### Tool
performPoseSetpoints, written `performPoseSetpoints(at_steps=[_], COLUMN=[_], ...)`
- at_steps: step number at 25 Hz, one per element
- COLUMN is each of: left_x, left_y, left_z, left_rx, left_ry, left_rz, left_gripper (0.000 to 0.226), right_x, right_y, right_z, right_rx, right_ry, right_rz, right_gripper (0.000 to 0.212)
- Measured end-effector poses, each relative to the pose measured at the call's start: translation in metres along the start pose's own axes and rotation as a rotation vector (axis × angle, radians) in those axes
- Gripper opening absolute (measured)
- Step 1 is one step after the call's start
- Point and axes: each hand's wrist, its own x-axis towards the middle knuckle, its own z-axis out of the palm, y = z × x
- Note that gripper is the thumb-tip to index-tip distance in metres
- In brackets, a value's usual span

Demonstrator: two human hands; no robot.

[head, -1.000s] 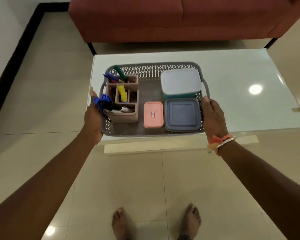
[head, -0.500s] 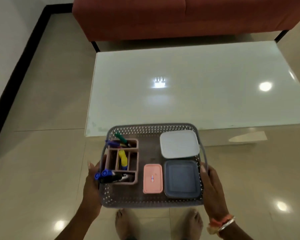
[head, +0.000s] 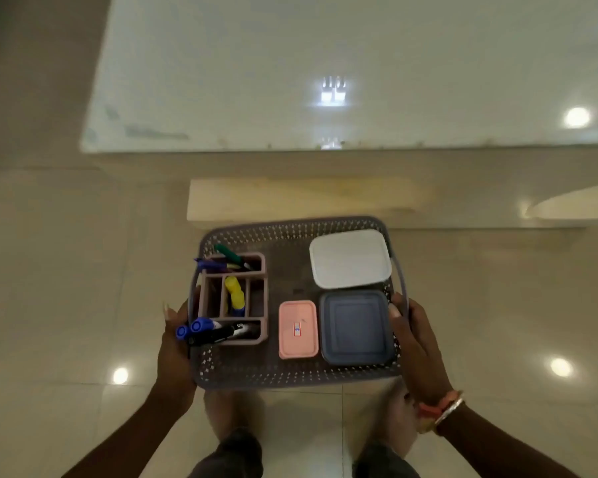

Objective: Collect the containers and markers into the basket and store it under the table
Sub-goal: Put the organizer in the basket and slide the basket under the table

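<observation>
A white-topped desk (head: 359,63) fills the upper frame as a person holds a loaded grey basket (head: 290,379) in front of its near edge, above the tiled floor (head: 66,270). The left hand (head: 175,350) grips the basket's left rim and the right hand (head: 416,353) its right handle, fingers curled round each. Inside sit a white-lidded container (head: 350,258), a blue-grey container (head: 356,327), an organiser (head: 263,288) and a small pink container (head: 297,330), with markers (head: 204,327) in the organiser. Collecting looks finished, and storing appears to be the step in hand. The next move likely calls for lowering the basket level and sliding it beneath the desk.
</observation>
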Motion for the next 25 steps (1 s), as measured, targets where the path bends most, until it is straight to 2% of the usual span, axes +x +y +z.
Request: performPoseSetpoints(at_steps=[2,6,9,10,12,16,20,23,25], left_x=[0.039,0.122,0.179,0.195,0.225,0.270,0.293,0.303,0.306], left_y=[-0.024,-0.050,-0.045,-0.041,-0.034,-0.011,0.014,0.020,0.016], left_z=[-0.010,-0.017,-0.002,0.003,0.014,0.040,0.054,0.052,0.045], left_rx=[-0.032,-0.045,0.013,0.043,0.088,0.110,0.059,0.041,0.072], left_ry=[-0.019,-0.113,-0.151,-0.155,-0.193,-0.260,-0.219,-0.214,-0.090], left_rz=[0.015,0.085,0.137,0.147,0.178,0.233,0.281,0.280,0.363], left_gripper=[0.079,0.070,0.083,0.083,0.068,0.075,0.081,0.079,0.075], right_x=[0.033,0.102,0.159,0.178,0.212,0.267,0.305,0.317,0.308], right_y=[0.030,0.071,0.075,0.071,0.061,0.049,0.036,0.032,0.032], right_z=[0.015,0.039,0.045,0.047,0.052,0.064,0.077,0.081,0.083], right_rx=[0.008,0.021,0.036,0.045,0.080,0.157,0.181,0.134,0.051], right_ry=[0.012,0.048,0.065,0.063,0.028,-0.081,-0.108,-0.093,-0.025], right_rz=[-0.033,-0.124,-0.208,-0.232,-0.288,-0.377,-0.410,-0.396,-0.406], right_gripper=[0.034,0.028,0.036,0.038,0.034,0.033,0.042,0.063,0.071])
